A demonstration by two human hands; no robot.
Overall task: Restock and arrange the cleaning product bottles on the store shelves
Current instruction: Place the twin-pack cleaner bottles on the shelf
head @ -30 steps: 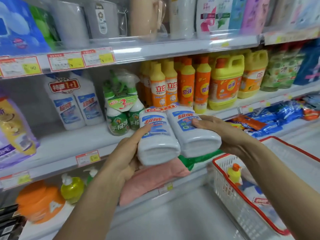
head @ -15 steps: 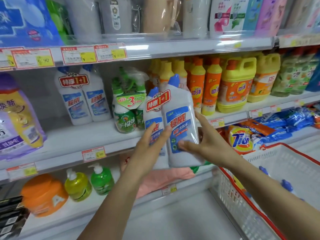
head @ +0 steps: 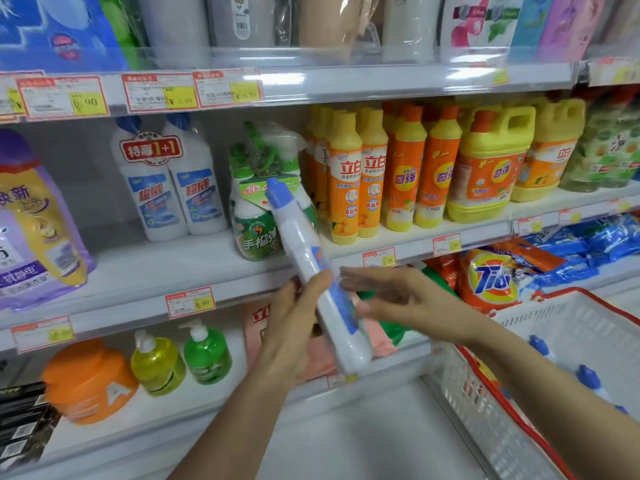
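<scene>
Handling the white plastic cleaner bottle with the blue cap [head: 304,251] calls for a grip on the broad lower body, not on the narrow neck. Your left hand [head: 294,327] holds it there now, thumb curled over the front edge and fingers behind. The bottle is tilted, cap up and to the left, in the air in front of the middle shelf [head: 173,268], and it overlaps the green spray-bottle pack [head: 254,233] in view. Your right hand [head: 398,299] is spread open with straight fingers just beside the blue label; motion blur prevents telling whether it touches. Expect a full bottle to be moderately heavy and bottom-weighted, with stiff walls that yield little under a squeeze. Treat the glossy plastic and label film as slippery, and support the base with the free hand when you turn the bottle upright. It is judged not fragile, but a drop could crack the cap. Free shelf surface lies between the matching white twin pack with the red promotion tag [head: 166,188] and the green pack; that gap looks the likely slot. Further blue-capped bottles [head: 585,374] wait in the white plastic basket with the red rim [head: 561,327] on your right.
</scene>
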